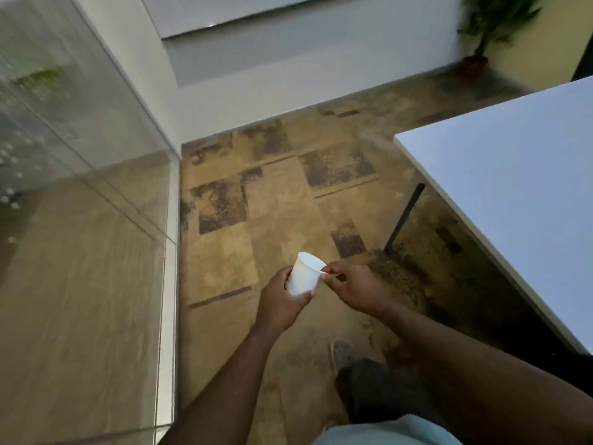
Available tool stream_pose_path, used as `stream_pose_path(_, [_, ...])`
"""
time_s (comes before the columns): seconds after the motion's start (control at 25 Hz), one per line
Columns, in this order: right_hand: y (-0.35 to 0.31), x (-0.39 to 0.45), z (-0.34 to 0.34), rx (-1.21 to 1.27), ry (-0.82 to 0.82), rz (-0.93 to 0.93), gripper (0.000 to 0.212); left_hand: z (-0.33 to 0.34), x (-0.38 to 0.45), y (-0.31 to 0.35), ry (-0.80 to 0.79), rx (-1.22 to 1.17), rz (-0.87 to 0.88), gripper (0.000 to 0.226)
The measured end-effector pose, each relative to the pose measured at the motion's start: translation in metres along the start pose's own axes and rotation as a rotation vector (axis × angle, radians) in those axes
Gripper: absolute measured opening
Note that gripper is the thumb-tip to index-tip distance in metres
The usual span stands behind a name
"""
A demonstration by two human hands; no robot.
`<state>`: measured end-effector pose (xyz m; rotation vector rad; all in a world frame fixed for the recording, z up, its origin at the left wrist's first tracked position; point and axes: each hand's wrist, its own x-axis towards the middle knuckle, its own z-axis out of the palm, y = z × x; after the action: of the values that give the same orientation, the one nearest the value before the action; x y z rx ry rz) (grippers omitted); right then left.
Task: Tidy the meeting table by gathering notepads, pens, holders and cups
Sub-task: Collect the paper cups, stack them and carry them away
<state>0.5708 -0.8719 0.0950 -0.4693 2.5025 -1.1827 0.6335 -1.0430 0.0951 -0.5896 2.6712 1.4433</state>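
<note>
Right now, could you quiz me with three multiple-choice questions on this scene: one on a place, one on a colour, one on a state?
1. Where is the white table?
A. To the person's right
B. To the person's left
C. Behind the glass wall

2. What colour is the cup?
A. Red
B. White
C. Black

3. How is the cup held?
A. Standing on the floor
B. Lying on the table
C. In both hands

Answers: 1 A, the tabletop fills the right side of the view. 2 B, the cup is plain white. 3 C, the left hand wraps its body while the right hand pinches its rim.
</note>
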Motion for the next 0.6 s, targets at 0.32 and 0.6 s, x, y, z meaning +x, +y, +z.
stream_pose_path(0.32, [0.029, 0.251, -0.101, 0.105, 0.141, 0.051, 0.023, 0.016, 0.28, 0.084, -0.062, 0.02, 0.101, 0.066])
stream_pose_path(0.6, [0.038, 0.416, -0.195, 0.039, 0.21, 0.129, 0.024, 0.029, 0.473, 0.169, -0.129, 0.045, 0.176, 0.068])
